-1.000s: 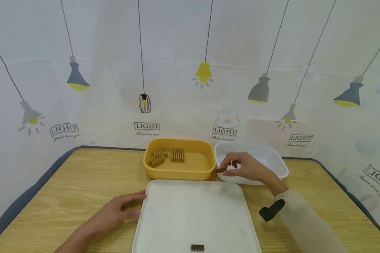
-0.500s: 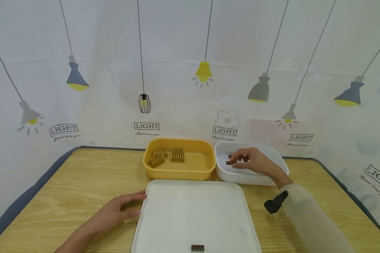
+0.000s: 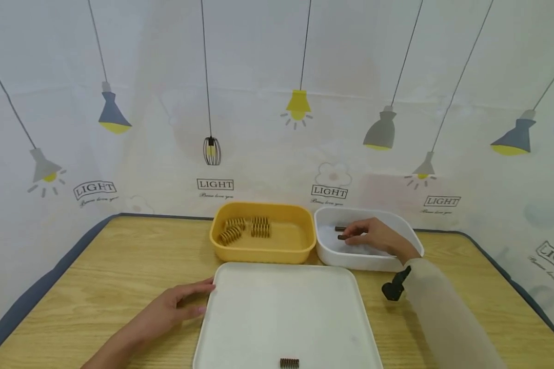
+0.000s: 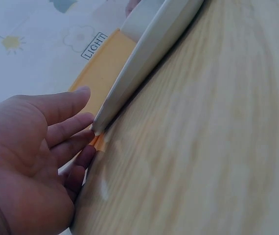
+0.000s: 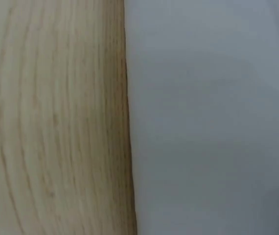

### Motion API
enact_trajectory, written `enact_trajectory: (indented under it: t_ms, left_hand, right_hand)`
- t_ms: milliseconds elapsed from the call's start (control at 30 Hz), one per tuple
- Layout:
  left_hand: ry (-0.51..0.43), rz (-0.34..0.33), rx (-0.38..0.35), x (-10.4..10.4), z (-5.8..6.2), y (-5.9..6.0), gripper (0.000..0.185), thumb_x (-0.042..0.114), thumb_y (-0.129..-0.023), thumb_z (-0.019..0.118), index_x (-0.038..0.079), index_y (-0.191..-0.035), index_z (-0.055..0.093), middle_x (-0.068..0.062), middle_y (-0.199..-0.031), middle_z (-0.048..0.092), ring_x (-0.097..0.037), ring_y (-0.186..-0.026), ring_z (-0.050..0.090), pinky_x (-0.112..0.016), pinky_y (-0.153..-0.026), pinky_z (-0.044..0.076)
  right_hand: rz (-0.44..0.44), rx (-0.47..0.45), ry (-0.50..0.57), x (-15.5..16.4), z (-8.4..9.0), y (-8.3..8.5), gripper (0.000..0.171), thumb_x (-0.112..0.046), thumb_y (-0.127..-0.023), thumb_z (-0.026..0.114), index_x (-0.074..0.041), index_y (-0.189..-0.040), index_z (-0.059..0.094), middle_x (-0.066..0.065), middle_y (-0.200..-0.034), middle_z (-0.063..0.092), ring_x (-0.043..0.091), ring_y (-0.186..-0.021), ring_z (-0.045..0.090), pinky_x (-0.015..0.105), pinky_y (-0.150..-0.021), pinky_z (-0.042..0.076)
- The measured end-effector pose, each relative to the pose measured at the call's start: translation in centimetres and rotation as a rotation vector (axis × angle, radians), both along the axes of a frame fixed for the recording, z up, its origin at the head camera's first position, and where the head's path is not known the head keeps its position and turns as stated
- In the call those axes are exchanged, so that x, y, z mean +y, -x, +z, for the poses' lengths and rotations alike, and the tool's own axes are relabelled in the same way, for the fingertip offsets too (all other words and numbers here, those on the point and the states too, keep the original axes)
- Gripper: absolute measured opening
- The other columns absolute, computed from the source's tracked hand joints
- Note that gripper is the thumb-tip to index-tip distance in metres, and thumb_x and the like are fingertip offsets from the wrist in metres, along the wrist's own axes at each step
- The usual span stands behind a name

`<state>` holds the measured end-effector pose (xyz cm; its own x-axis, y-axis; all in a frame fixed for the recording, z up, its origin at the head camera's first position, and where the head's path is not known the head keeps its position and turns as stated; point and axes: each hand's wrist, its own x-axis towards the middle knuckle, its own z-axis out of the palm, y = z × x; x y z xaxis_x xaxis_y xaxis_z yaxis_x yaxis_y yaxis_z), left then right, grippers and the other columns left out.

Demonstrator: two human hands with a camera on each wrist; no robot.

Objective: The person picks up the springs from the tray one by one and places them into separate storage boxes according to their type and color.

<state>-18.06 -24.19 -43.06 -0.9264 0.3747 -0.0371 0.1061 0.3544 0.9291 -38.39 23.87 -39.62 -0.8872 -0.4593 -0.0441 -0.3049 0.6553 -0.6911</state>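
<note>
right hand (image 3: 374,237): inside white bin (image 3: 413,246), fingers pinch dark spring (image 3: 342,237), second spring (image 3: 339,228) just beside | left hand (image 3: 175,307): fingers relaxed, touching white tray (image 3: 240,287) edge | yellow bin (image 3: 263,252): four springs sorted | left: one spring (image 3: 289,363) on tray near edge

Small dark brown spring (image 3: 342,237) pinched horizontal at right hand (image 3: 374,237) fingertips, inside white bin (image 3: 351,259).

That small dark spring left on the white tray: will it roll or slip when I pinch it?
The spring lies on its side on the smooth white tray, so it may roll when nudged. It looks small and probably light, so the fingers could flick it away. Its coils should give some grip.
</note>
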Motion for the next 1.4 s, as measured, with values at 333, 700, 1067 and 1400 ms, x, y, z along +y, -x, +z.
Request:
enact_trajectory:
  t_ms: [333, 700, 1067, 1400]
  left_hand:
    - [0.025, -0.010, 0.039, 0.1, 0.1, -0.1, 0.044, 0.029, -0.091, 0.065, 0.015, -0.133, 0.058, -0.004, -0.147, 0.042, -0.029, -0.138, 0.025, -0.024, -0.106, 0.022]
    - [0.026, 0.007, 0.046, 0.0, 0.0, 0.1, 0.044, 0.028, -0.091, 0.065, 0.016, -0.133, 0.058, -0.002, -0.147, 0.042, -0.027, -0.138, 0.025, -0.017, -0.103, 0.021]
    - [0.018, 0.004, 0.029, 0.1, -0.3, 0.1, 0.045, 0.029, -0.091, 0.065, 0.015, -0.133, 0.058, -0.003, -0.147, 0.041, -0.028, -0.139, 0.024, -0.033, -0.110, 0.019]
    - [0.014, 0.000, 0.028, 0.1, -0.1, 0.1, 0.045, 0.029, -0.091, 0.065, 0.014, -0.132, 0.058, -0.004, -0.147, 0.042, -0.030, -0.138, 0.024, -0.054, -0.109, 0.013]
  right_hand:
    - [0.032, -0.021, -0.065, -0.2, -0.7, 0.8, 0.018, -0.022, -0.082, 0.077, -0.013, -0.097, 0.075, -0.002, -0.098, 0.072, 0.017, -0.099, 0.059, 0.035, -0.087, 0.042]
    - [0.037, 0.020, -0.091, -0.5, -1.0, 1.0, 0.014, -0.019, -0.082, 0.077, -0.013, -0.095, 0.074, -0.003, -0.094, 0.071, 0.017, -0.089, 0.059, 0.036, -0.082, 0.044]
    - [0.016, 0.044, -0.117, -0.2, -1.3, 1.1, 0.016, -0.021, -0.081, 0.078, -0.016, -0.095, 0.073, -0.003, -0.088, 0.068, 0.017, -0.082, 0.057, 0.034, -0.076, 0.045]
    - [-0.041, 0.052, -0.054, -0.1, -0.7, 0.8, 0.023, -0.019, -0.084, 0.075, -0.010, -0.105, 0.070, 0.002, -0.090, 0.065, 0.020, -0.078, 0.054, 0.033, -0.068, 0.046]
